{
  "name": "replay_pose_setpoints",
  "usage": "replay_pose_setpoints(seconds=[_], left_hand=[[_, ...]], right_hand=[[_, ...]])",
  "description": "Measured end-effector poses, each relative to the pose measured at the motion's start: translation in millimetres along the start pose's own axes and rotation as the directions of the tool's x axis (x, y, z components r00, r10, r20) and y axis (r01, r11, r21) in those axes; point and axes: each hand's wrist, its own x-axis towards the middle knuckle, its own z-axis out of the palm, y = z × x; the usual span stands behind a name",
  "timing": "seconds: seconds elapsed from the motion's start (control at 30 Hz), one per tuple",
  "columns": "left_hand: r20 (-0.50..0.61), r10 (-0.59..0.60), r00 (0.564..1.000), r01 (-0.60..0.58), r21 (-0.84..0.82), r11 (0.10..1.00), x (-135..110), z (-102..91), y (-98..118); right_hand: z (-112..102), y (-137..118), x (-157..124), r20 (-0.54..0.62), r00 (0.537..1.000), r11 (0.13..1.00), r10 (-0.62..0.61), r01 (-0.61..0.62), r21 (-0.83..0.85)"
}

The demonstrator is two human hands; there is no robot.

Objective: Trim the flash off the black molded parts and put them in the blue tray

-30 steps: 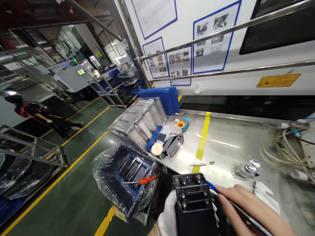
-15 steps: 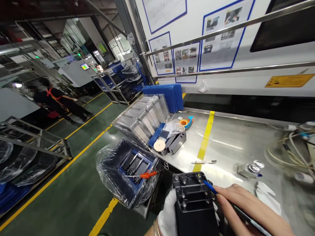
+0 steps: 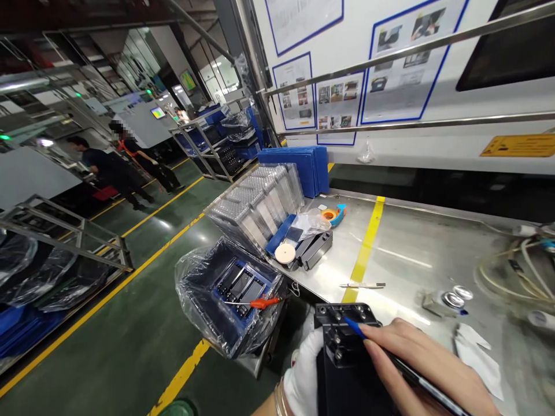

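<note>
My left hand (image 3: 306, 370), in a white glove, grips a black housing (image 3: 347, 381) from its left side, at the bottom of the head view. The housing's upper end has ridges and several small round posts facing up. My bare right hand (image 3: 420, 358) is closed around a black pen-like tool with a tapered blue tip (image 3: 355, 327). That tip is at the ridged end, close to the posts; whether it touches one I cannot tell. My right hand covers the housing's right side.
A plastic-lined blue bin (image 3: 195, 289) holds black parts, with an orange-handled tool (image 3: 264, 303) across it. On the metal table lie a slim knife (image 3: 362, 285), a tape roll (image 3: 332, 215), glass jars (image 3: 451, 299) and a white glove (image 3: 477, 352). Clear trays (image 3: 255, 196) stand behind the bin.
The blue tip has moved left along the housing's end, from near its right corner toward the middle posts. The view has shifted slightly, and people in the background have moved.
</note>
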Motion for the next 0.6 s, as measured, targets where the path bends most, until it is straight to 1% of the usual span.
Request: replay_pose_setpoints(seconds=[0.13, 0.27, 0.37, 0.43, 0.53, 0.57, 0.6], left_hand=[[-0.054, 0.014, 0.998, -0.013, 0.004, 1.000, -1, 1.1, -1], [-0.009, 0.044, 0.999, -0.044, 0.002, 0.999, 2, 0.8, -4], [0.031, 0.021, 0.999, -0.020, -0.034, 0.999, 5, 0.9, -7], [-0.003, 0.008, 1.000, -0.008, -0.050, 0.999, 6, 0.2, -10], [-0.117, -0.013, 0.993, 0.005, -0.063, 0.998, 8, -0.6, -13], [-0.127, -0.028, 0.992, 0.018, -0.076, 0.997, 8, -0.2, -14], [-0.113, -0.042, 0.993, 0.032, -0.093, 0.995, 8, 0.7, -13]], right_hand=[[3, 1, 4, 0.006, 1.000, 1.000, -0.018, 0.018, 0.025], [1, 1, 4, 0.027, 0.999, 0.996, 0.024, -0.026, 0.085], [5, 6, 3, 0.053, 0.998, 0.997, 0.022, -0.026, 0.073], [10, 10, 4, 0.081, 0.997, 0.999, -0.015, 0.013, 0.032], [16, 13, 7, 0.086, 0.995, 0.999, -0.053, 0.053, 0.001], [16, 13, 8, 0.088, 0.995, 0.999, -0.051, 0.051, 0.005], [15, 12, 8, 0.093, 0.995, 0.999, -0.045, 0.044, 0.013]])
